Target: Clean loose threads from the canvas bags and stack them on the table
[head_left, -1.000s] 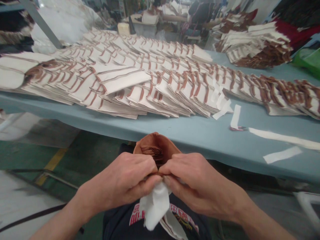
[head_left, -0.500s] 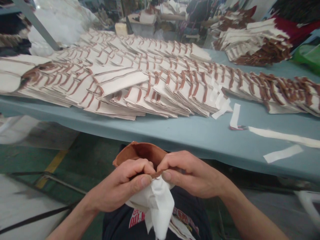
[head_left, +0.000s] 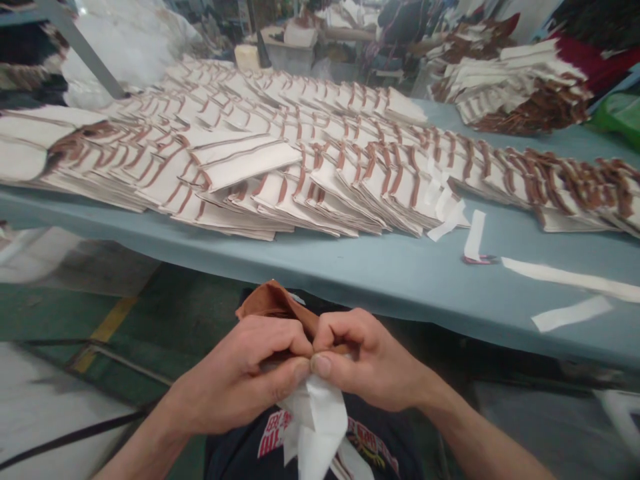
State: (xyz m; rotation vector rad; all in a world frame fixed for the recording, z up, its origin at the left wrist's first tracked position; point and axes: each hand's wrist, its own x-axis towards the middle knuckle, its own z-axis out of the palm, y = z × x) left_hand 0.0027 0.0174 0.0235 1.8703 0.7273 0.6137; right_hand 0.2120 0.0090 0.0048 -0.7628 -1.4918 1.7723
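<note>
Close in front of my body, both hands pinch one brown and white fabric piece. My left hand grips it between thumb and bent forefinger. Right beside it, my right hand pinches the same edge, the two thumbs almost touching. Brown material folds up behind the fingers, and a white strip hangs down below the thumbs over the dark clothing. The exact bit between the fingertips is hidden.
A table with a blue-grey cover runs across ahead. Overlapping rows of white and brown fabric pieces lie on it. To the right are loose white strips and a small pair of snips. Another fabric pile stands at the back right.
My hands have drawn closer together, so the thumbs now nearly meet. The brown part behind them has folded narrower, and the brown edge between the thumbs is now covered.
</note>
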